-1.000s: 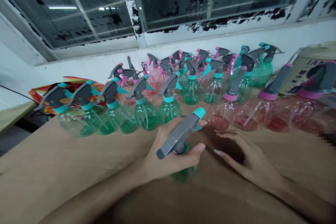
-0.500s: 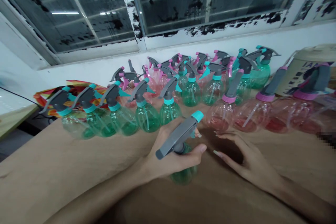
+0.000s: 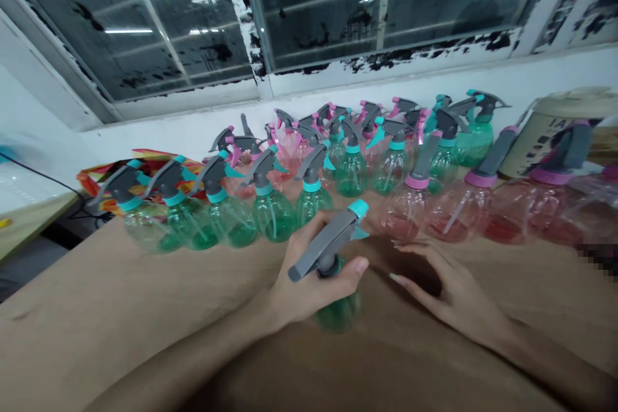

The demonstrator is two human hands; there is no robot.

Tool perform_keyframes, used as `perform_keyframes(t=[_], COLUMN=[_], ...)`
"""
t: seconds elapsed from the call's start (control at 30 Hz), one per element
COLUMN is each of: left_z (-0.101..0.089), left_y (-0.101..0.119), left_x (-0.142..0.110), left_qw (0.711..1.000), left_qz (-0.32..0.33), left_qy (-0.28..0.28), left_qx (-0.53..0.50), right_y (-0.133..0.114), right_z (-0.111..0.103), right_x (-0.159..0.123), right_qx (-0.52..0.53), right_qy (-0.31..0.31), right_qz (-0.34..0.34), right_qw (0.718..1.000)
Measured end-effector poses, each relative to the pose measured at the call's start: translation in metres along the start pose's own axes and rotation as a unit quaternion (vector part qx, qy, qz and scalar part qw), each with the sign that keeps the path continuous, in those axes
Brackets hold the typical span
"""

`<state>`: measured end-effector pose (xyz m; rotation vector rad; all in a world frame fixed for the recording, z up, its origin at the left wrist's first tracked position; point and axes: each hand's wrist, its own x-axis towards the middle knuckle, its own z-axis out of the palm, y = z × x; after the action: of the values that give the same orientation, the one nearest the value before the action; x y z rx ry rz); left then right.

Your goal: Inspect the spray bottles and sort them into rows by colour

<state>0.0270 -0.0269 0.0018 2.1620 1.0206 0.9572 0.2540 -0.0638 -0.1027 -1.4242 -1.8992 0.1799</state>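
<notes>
My left hand [image 3: 313, 277] is wrapped round the neck of a green spray bottle [image 3: 340, 312] near the front of the table. The bottle's grey trigger head [image 3: 328, 238] has a turquoise nozzle tip pointing up and to the right. To the right of it, my right hand [image 3: 449, 293] rests with thumb and fingers apart, nothing between them. Just beyond my hands stand a green spray bottle [image 3: 313, 203] and a pink spray bottle [image 3: 403, 215]. My fingers cover the upper part of the held bottle's body.
Several green spray bottles [image 3: 232, 219] line the left side, and several pink ones [image 3: 458, 209] the right. More bottles crowd the back against the white wall [image 3: 183, 132]. A red and yellow bag [image 3: 140, 158] lies behind at left; a beige container [image 3: 541, 122] stands at back right.
The view has shifted slightly. My left hand keeps its hold on the green spray bottle, whose turquoise trigger now shows more clearly. My right hand stays nearly in place, fingers apart.
</notes>
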Motion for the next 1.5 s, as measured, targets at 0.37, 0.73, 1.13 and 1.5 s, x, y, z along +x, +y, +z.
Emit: perform_keyframes(t=[0.37,0.73,1.13,1.5], left_z=[0.003,-0.015,0.018,0.035], left_y=[-0.005,-0.008,-0.014,-0.035], left_x=[0.000,-0.027,0.039,0.083], left_qw=[0.998,0.987,0.976,0.974], left_qz=[0.046,0.063,0.039,0.070], left_qy=[0.038,0.015,0.039,0.068], left_qx=[0.019,0.145,0.212,0.207], right_y=[0.003,0.000,0.002,0.004], right_z=[0.004,0.004,0.003,0.002], right_x=[0.000,0.001,0.005,0.007], right_qx=[0.012,0.025,0.031,0.023], right_qy=[-0.002,-0.002,0.071,0.089], right_qz=[-0.010,-0.010,-0.014,0.011], right_qw=[1.000,1.000,0.997,0.996])
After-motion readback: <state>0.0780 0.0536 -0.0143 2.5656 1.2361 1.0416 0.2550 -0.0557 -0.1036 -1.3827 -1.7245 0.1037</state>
